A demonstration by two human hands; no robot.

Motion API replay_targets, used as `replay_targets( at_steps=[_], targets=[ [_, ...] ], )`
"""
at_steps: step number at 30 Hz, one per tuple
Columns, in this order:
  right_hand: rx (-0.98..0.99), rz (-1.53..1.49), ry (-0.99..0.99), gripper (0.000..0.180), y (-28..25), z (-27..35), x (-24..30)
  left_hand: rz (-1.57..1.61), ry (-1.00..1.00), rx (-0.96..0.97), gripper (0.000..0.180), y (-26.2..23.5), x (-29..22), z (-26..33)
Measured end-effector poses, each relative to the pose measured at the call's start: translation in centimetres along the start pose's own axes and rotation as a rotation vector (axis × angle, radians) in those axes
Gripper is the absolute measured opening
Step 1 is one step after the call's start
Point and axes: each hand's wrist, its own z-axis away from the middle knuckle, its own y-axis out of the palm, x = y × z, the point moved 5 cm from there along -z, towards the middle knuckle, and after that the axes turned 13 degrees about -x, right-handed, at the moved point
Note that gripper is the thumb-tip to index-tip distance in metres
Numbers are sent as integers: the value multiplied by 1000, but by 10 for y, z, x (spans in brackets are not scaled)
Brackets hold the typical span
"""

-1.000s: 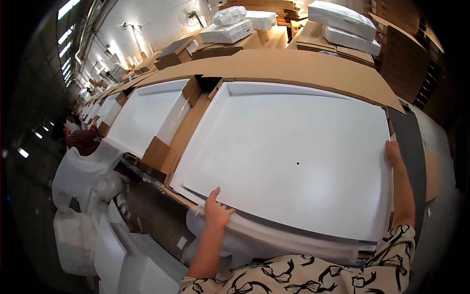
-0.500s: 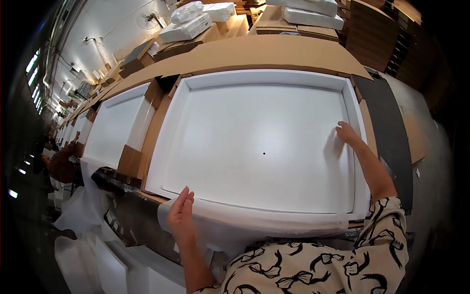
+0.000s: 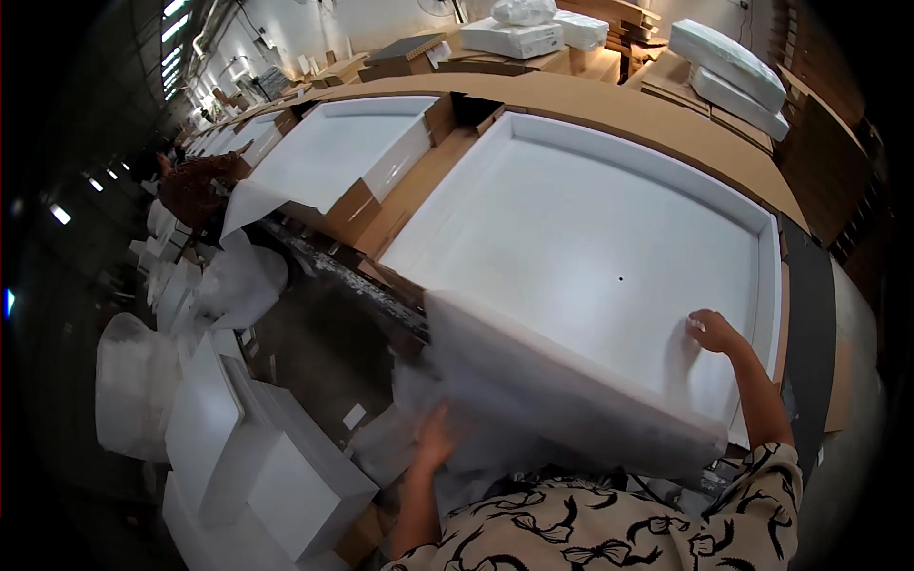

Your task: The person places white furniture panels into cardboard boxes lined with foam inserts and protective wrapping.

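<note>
A large white panel (image 3: 562,228) lies inside a raised white border (image 3: 657,171), set in an open cardboard box. A small dark dot marks the panel's surface. Over the right part of the panel is my right hand (image 3: 714,331), its fingers curled together; whatever they may hold is too small to make out. A translucent white foam sheet (image 3: 562,381) drapes over the near edge and hangs down. My left hand (image 3: 436,438) is low beside the hanging sheet, smeared by motion, so its grip and contact with the sheet cannot be told.
To the left, another box holds a similar white panel (image 3: 343,143), with more in a row beyond. White boards (image 3: 295,495) and crumpled foam wrap (image 3: 138,390) stand at lower left. Wrapped white packages (image 3: 514,38) sit on cardboard behind. A person (image 3: 195,186) works farther left.
The view has turned left. My left hand has moved from the panel's near left corner down beside the sheet, which now hangs farther out. My right hand has come nearer over the panel.
</note>
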Motion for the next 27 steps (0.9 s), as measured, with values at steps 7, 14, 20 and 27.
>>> replay_targets(
  at_steps=[7, 14, 20, 27],
  targets=[
    [-688, 77, -35, 29, -61, 157, 50, 209, -89, -49, 45, -49, 40, 0],
    [-1133, 43, 439, 31, -49, 290, -77, 826, -548, -222, 40, -91, 78, -115],
    [-1214, -1198, 623, 63, 25, 292, -88, 780, -669, -257, 67, -96, 138, -252],
    [-1441, -963, 534, 46, 16, 278, -63, 736, -546, -276, 81, -65, 93, -334]
  ],
)
